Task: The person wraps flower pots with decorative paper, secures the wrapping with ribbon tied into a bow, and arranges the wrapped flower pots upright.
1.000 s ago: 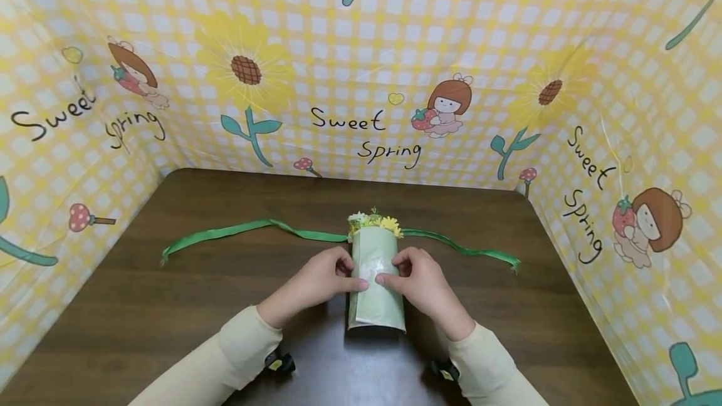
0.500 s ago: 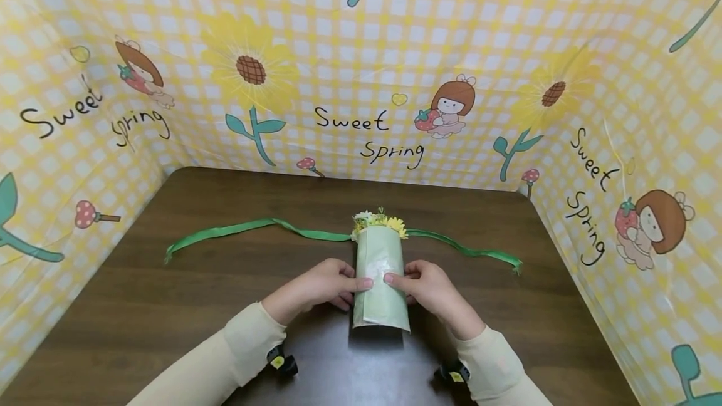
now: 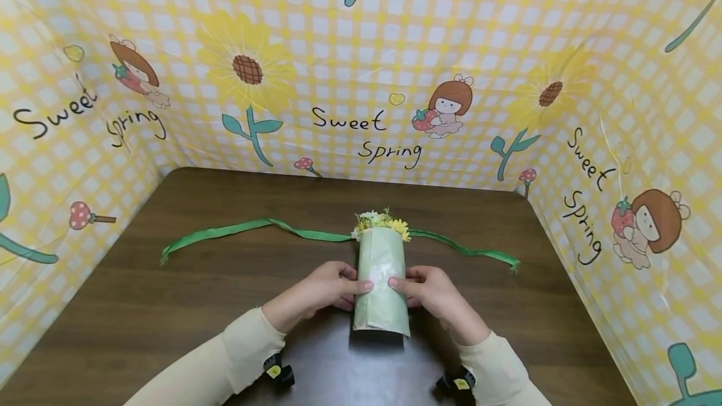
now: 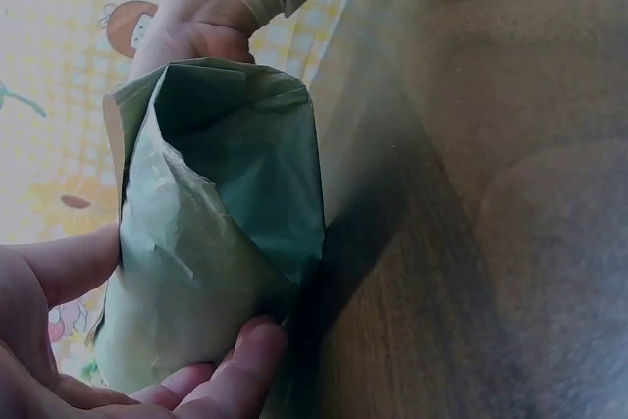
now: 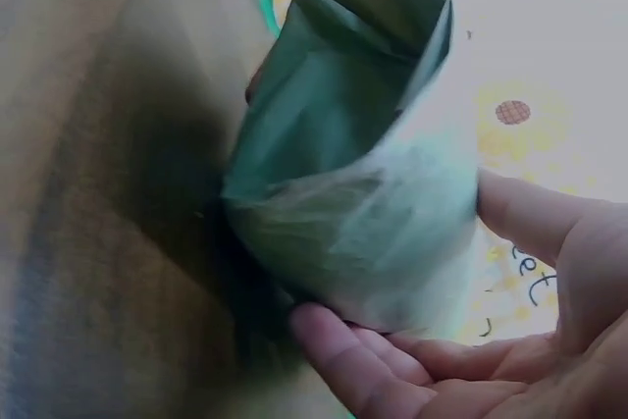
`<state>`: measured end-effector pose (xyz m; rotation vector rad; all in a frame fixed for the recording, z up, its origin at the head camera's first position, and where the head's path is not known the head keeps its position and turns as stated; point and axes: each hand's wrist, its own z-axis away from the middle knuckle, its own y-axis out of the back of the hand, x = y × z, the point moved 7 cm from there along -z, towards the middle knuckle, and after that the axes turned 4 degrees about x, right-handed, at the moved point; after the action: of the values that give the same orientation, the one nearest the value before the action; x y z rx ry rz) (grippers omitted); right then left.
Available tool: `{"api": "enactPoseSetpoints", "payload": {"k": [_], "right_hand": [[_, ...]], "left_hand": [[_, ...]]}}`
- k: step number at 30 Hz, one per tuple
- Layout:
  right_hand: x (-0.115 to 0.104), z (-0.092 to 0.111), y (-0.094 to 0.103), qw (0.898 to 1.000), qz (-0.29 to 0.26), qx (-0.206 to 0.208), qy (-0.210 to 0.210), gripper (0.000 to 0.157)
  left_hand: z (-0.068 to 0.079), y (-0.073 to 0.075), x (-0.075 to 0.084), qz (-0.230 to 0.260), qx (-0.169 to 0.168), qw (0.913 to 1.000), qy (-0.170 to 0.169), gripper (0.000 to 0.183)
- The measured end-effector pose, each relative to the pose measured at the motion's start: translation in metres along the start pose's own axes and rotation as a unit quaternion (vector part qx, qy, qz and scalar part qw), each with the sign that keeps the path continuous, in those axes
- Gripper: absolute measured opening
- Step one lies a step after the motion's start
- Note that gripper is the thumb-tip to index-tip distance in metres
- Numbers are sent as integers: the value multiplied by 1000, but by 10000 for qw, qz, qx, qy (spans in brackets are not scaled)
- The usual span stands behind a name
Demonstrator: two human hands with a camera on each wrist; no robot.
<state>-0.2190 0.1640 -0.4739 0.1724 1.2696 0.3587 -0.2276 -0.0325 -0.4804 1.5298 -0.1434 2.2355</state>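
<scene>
A roll of pale green wrapping paper (image 3: 380, 299) lies in the middle, its hollow near end facing me. Small yellow and white flowers (image 3: 398, 227) show at its far end, their stems hidden inside. My left hand (image 3: 333, 284) grips the roll's left side, thumb on top and fingers curled beneath. From the other side my right hand (image 3: 434, 287) holds it the same way. Both wrist views look into the open end of the paper (image 4: 245, 154), with fingertips under its lower edge. A green ribbon (image 3: 225, 229) runs out to both sides under the flower end.
The dark wooden table (image 3: 141, 318) extends around the roll. A yellow checked cloth (image 3: 350, 67) with printed flowers and figures walls the table at the back and both sides. Black wrist cameras (image 3: 279, 371) hang under the sleeves.
Both hands have slid from the upper face of the roll to its sides, fingers now tucked underneath. The roll has shifted slightly right and nearer me. The ribbon stays put.
</scene>
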Motion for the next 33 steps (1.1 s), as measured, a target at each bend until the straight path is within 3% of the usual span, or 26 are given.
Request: {"api": "enactPoseSetpoints", "payload": {"k": [5, 13, 18, 23, 28, 33], "right_hand": [[-7, 0, -1, 9992, 358, -86, 129, 60], [-11, -2, -1, 9983, 560, 162, 64, 56], [-20, 4, 0, 9986, 491, 197, 93, 54], [-56, 6, 4, 9987, 280, 212, 366, 51], [-89, -25, 2, 9992, -4, 250, 298, 62], [-84, -72, -11, 9981, -596, -103, -111, 61]], "left_hand": [[0, -1, 1, -13, 15, 10000, 45, 54], [-1, -2, 1, 86, -65, 9997, 233, 51], [9, -1, 9, 55, -1, 9998, -165, 54], [15, 17, 40, -46, 292, 9983, -506, 61], [-4, 52, 67, 54, 537, 9978, -382, 67], [-42, 75, 59, 157, 598, 9980, -155, 61]]}}
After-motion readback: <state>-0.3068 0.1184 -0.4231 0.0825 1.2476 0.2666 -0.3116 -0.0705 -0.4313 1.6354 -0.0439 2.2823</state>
